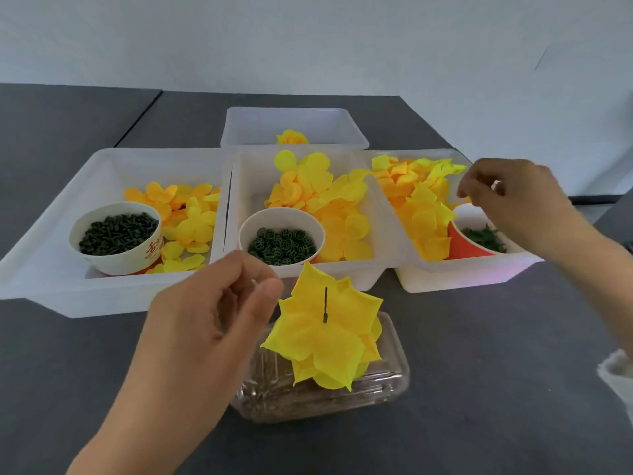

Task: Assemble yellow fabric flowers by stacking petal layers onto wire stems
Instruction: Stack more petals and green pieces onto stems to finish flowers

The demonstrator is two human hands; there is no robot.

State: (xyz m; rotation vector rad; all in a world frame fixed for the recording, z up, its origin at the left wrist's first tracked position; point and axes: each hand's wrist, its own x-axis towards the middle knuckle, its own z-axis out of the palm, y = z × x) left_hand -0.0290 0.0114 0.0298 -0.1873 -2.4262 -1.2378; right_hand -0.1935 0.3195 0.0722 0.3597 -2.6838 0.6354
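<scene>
Left hand [205, 317]: our fingers [263, 293] curled, thumb to forefinger; whether they pinch anything, we cannot tell. Just right of them, yellow flower [329, 341] over clear box [387, 389], dark stem [325, 305] upright, tip up. Right hand [517, 200]: fingers curled above far-right tray [479, 272]; hold unclear.

Dark grey table [496, 354], pale wall [308, 39] behind.
</scene>
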